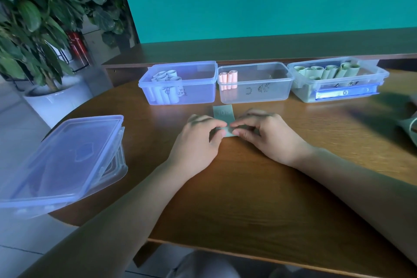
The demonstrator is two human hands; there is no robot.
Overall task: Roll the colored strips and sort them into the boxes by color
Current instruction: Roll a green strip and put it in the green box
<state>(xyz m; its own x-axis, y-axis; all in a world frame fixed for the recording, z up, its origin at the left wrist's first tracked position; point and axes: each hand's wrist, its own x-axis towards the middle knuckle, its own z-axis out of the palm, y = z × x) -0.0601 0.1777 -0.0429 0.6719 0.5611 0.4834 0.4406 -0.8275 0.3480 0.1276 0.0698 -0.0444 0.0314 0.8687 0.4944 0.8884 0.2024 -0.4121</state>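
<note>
Pinching the near end of a pale green strip between thumbs and curled fingers, the left hand and right hand meet at the middle of the surface, one at each side of the strip so the roll probably starts even. The far end lies flat on the wood, pointing toward the boxes. Just beyond stand three open boxes in a row: the left box holds bluish rolls, the middle box two pink rolls, the right box green rolls, likely this strip's place. Nothing lies between hands and boxes. A lidded box overhangs the left edge, well apart. Potted plants stand beyond on the floor.
</note>
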